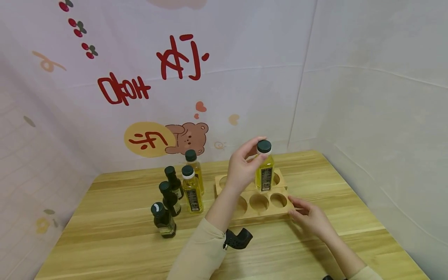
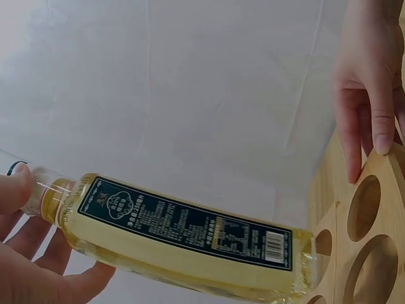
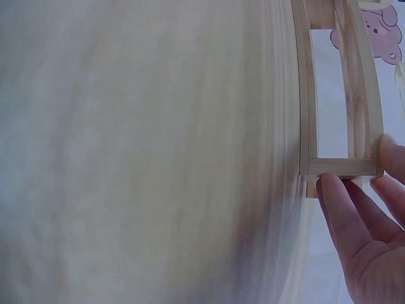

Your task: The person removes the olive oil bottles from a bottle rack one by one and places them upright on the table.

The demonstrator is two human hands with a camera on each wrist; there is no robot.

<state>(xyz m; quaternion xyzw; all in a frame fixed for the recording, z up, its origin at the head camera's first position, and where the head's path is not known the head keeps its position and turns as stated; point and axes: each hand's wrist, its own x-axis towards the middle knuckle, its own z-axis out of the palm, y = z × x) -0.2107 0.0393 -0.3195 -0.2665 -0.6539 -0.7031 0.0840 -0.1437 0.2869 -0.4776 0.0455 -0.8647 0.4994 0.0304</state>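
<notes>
My left hand [image 1: 242, 166] holds an oil bottle [image 1: 265, 177] by its neck, just below the dark green cap. Yellow oil and a dark label show through the clear bottle, its base overlapping the back tier of a wooden two-tier rack [image 1: 266, 217] in the head view. At the rack's right end, my right hand [image 1: 309, 218] grips the corner, thumb on the top edge and fingers against the end piece [image 3: 345, 166]. Round holes run along both tiers; my left forearm hides part of the rack's left side.
Left of the rack stand two more clear oil bottles [image 1: 193, 199] with green caps. Beside them are three dark bottles [image 1: 164, 221] in a slanting row. A printed cloth [image 1: 245, 93] hangs behind the wooden table [image 1: 115, 217], with another pale wall at the right.
</notes>
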